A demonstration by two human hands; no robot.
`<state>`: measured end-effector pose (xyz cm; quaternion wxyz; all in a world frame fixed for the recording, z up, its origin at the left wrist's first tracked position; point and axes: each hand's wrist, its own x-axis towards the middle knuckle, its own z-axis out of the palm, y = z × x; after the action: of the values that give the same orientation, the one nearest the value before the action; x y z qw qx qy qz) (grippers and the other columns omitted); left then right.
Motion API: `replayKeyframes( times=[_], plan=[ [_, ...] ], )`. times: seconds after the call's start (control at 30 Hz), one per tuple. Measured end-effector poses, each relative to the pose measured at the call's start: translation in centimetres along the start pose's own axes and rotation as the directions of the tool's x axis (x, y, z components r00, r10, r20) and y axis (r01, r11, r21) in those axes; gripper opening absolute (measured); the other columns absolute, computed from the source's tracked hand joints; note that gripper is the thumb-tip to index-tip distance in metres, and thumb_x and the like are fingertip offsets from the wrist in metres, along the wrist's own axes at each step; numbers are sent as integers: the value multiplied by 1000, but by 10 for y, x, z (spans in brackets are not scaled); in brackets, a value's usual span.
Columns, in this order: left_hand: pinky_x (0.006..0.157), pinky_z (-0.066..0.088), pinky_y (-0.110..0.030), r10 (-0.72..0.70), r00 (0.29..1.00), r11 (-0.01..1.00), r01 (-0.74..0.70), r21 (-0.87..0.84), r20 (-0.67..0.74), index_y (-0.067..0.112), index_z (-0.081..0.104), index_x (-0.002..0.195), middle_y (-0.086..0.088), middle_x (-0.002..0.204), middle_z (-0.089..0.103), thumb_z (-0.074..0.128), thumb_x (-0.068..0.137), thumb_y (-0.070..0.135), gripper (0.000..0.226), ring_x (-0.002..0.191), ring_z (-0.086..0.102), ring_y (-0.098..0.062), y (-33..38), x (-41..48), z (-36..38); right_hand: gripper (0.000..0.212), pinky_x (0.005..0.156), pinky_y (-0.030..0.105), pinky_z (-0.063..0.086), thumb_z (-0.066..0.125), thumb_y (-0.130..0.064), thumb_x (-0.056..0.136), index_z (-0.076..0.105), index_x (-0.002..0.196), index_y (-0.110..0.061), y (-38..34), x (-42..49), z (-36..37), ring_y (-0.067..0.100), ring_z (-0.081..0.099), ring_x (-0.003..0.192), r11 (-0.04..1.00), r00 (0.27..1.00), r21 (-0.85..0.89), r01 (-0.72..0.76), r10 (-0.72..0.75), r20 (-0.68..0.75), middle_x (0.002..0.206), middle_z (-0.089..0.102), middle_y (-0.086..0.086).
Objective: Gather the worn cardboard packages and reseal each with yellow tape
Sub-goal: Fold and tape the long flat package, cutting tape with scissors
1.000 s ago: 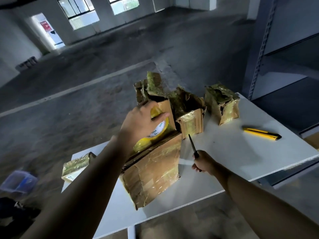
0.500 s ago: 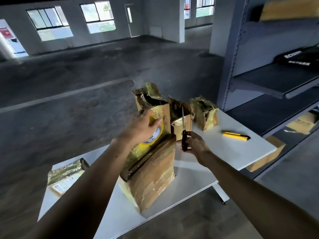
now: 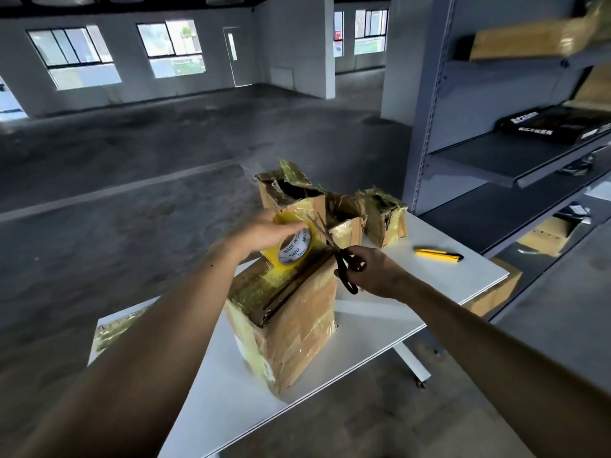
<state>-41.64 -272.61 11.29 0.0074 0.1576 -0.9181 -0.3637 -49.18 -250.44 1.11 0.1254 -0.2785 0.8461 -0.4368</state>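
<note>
A tall worn cardboard package [image 3: 291, 322] stands on the white table [image 3: 370, 328], with yellow tape across its top. My left hand [image 3: 261, 231] grips a yellow tape roll [image 3: 292, 246] just above that top. My right hand [image 3: 377, 271] holds black scissors [image 3: 334, 249], their blades open and angled up to the tape right beside the roll. Behind stand three more torn packages: a tall open one [image 3: 291, 193], a middle one [image 3: 345, 223] and a smaller one [image 3: 385, 213]. A flat package [image 3: 112, 330] lies at the table's left end, partly hidden by my left arm.
A yellow utility knife [image 3: 436, 255] lies on the table to the right. Grey metal shelving [image 3: 496, 153] stands close at the right, with boxes on its shelves and on the floor beneath. Bare concrete floor lies beyond the table.
My right hand has brought the scissors from upright beside the package over to the tape by the roll, blades now open. My left hand has lifted the roll slightly. The view has tilted up.
</note>
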Motion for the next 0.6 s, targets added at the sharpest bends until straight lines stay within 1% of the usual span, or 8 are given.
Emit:
replayKeyframes(
  times=[0.03, 0.07, 0.1, 0.2, 0.3, 0.4, 0.5, 0.6],
  plan=[
    [60, 38, -24, -4, 1000, 1000, 4, 7, -19, 24, 54, 75, 5, 75, 54, 63, 91, 52, 34, 73, 53, -10, 1, -3, -1, 34, 77, 31, 56, 73, -35, 87, 65, 117, -20, -1, -2, 1, 20, 63, 96, 1000, 1000, -25, 9, -9, -10, 102, 67, 0],
    [57, 34, -25, -1, 1000, 1000, 1, 1, -30, 22, 52, 70, 3, 70, 51, 64, 89, 54, 39, 67, 50, -12, 0, -4, -2, 33, 75, 28, 53, 72, -36, 88, 65, 117, -21, -1, -4, 1, 19, 63, 96, 999, 1000, -40, 16, -17, -19, 101, 67, -1],
    [59, 35, -26, 4, 999, 1000, -5, -25, -34, 21, 53, 69, 1, 72, 54, 65, 88, 55, 41, 68, 52, -14, -3, -3, -2, 33, 76, 27, 53, 71, -37, 89, 65, 117, -21, 0, -5, 1, 19, 63, 96, 999, 1000, -45, 15, -16, -21, 101, 66, -1],
    [67, 44, -25, 2, 998, 987, -11, -160, -60, 24, 65, 78, 2, 89, 68, 64, 88, 56, 34, 87, 64, -14, -7, -6, -3, 35, 77, 30, 55, 70, -40, 89, 62, 117, -19, -1, -10, -1, 19, 63, 93, 996, 1000, -85, -15, 16, 20, 102, 65, -1],
    [66, 41, -20, 29, 994, 966, -54, -253, -101, 18, 70, 81, 1, 87, 70, 60, 91, 56, 40, 93, 67, -17, -8, -6, -5, 35, 69, 24, 51, 69, -44, 88, 63, 111, -19, -1, -15, -3, 14, 63, 87, 988, 998, -151, -30, 39, 58, 97, 65, -5],
    [69, 39, -18, 42, 988, 944, -88, -320, -147, 24, 66, 74, 7, 82, 67, 58, 94, 52, 35, 95, 65, -14, -7, -11, -4, 38, 80, 35, 55, 70, -47, 86, 67, 111, -19, -6, -15, -4, 19, 64, 90, 977, 992, -214, 20, 8, 128, 99, 68, -1],
    [72, 41, -19, 43, 985, 934, -98, -343, -164, 26, 65, 74, 8, 84, 67, 58, 94, 52, 33, 99, 64, -15, -9, -13, -2, 41, 80, 33, 54, 70, -46, 85, 68, 117, -19, -12, -12, -3, 16, 64, 91, 966, 979, -251, 70, -18, 203, 101, 68, -3],
    [84, 47, -29, 56, 982, 929, -116, -350, -178, 25, 66, 76, 4, 89, 70, 59, 90, 58, 37, 102, 66, -18, -13, -12, -2, 43, 80, 30, 54, 72, -43, 85, 67, 121, -20, -19, -8, 0, 10, 62, 91, 960, 971, -263, 96, -32, 238, 102, 67, -6]
  ],
)
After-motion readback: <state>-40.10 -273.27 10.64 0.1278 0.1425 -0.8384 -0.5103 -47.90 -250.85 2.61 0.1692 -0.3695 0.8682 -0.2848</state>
